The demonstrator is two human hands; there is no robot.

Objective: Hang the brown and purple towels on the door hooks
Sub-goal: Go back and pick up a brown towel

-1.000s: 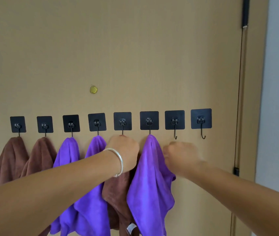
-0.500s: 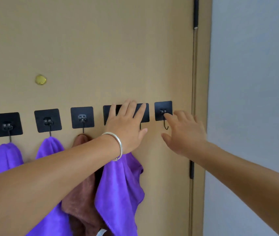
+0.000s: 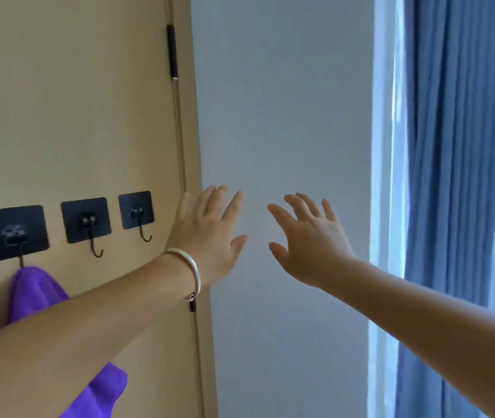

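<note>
- Purple towel (image 3: 33, 292) hangs from the leftmost visible hook (image 3: 14, 236) on the tan door (image 3: 74, 116), draping down behind the left forearm, with its lower corner showing again below the arm.
- A dark brownish patch sits at the far left edge, just beside the purple cloth; too little of it shows to say it is the brown towel.
- Two more black hooks to the right, the middle hook (image 3: 90, 233) and the end hook (image 3: 140, 220), both bare, each on a square black pad.
- Left hand (image 3: 207, 236) is up in front of the door's edge, fingers straight and spread, holding nothing; a silver bangle (image 3: 190, 273) circles the wrist.
- Right hand (image 3: 312, 242) is raised against the pale grey wall (image 3: 285, 116), fingers splayed and loose, holding nothing.
- The two hands are near each other, palms facing away, not touching.
- Black hinge (image 3: 172, 52) on the door edge above; blue curtain (image 3: 451, 176) hangs at far right.
</note>
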